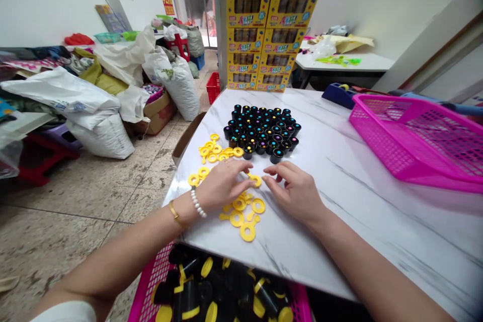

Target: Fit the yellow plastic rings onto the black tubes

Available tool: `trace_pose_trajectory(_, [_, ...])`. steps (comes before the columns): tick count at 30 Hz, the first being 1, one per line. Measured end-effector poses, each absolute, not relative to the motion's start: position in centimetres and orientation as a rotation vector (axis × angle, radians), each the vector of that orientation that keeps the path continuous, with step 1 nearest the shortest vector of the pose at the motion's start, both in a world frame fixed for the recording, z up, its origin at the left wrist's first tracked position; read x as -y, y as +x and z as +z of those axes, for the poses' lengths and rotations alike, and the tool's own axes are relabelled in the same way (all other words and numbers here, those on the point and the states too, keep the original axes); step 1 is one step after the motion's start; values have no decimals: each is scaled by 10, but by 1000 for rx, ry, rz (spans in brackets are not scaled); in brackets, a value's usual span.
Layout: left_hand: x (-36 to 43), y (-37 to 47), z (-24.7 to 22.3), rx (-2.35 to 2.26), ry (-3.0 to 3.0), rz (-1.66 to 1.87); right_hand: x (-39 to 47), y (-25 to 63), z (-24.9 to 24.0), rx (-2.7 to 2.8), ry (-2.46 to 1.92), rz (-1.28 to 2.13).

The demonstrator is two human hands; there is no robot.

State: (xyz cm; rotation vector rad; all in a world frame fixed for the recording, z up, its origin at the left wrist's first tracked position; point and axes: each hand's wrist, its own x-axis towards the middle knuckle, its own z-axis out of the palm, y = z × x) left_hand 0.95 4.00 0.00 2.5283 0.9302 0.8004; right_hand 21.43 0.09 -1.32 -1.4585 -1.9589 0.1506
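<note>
My left hand (pixel 225 181), with a pearl bracelet at the wrist, has its fingers bent around a small yellow plastic ring with a tab (pixel 256 180) and seems to hold it by the tab. Facing it, my right hand (pixel 293 188) is empty, thumb and fingers slightly apart, just right of the ring. More yellow rings (pixel 248 232) with tabs lie loose below and left of my hands. Beyond them stand many black cups (pixel 277 155) in a tight group, with small blue, yellow and purple dots showing in them.
A pink basket (pixel 145 282) below the table edge holds black cups with yellow rims. Another pink basket (pixel 377 161) sits on the marble-patterned table (pixel 324 261) at right. Yellow boxes (pixel 241 65) are stacked at the back. White sacks (pixel 101 126) crowd the floor at left.
</note>
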Motion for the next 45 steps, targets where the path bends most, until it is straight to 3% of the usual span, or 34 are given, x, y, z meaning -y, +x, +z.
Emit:
trace_pose_trajectory(10, [23,1,-8,-825,2641,576,-4,201,-19,2186,-1548,121])
trace_pose_trajectory(17, [13,-11,-14,-1009,2625,640,-2,220,-7,2148,-1554,284])
trace_pose_trajectory(22, [16,-15,-11,-975,2635,645,-2,234,9,1923,-1444,223])
trace_pose_trajectory(26, [10,-3,2,-976,2636,641,-4,250,15,2068,-1730,161])
trace_pose_trajectory(30, [-9,25,7,-999,2634,571,1,254,14,2187,-1943,118])
trace_pose_trajectory(37, [-40,58,-13,-959,2685,371,46,231,-3,2177,-1669,398])
trace_pose_trajectory(45, [-36,59,-19,-1051,2753,390,47,228,-15,2046,-1765,407])
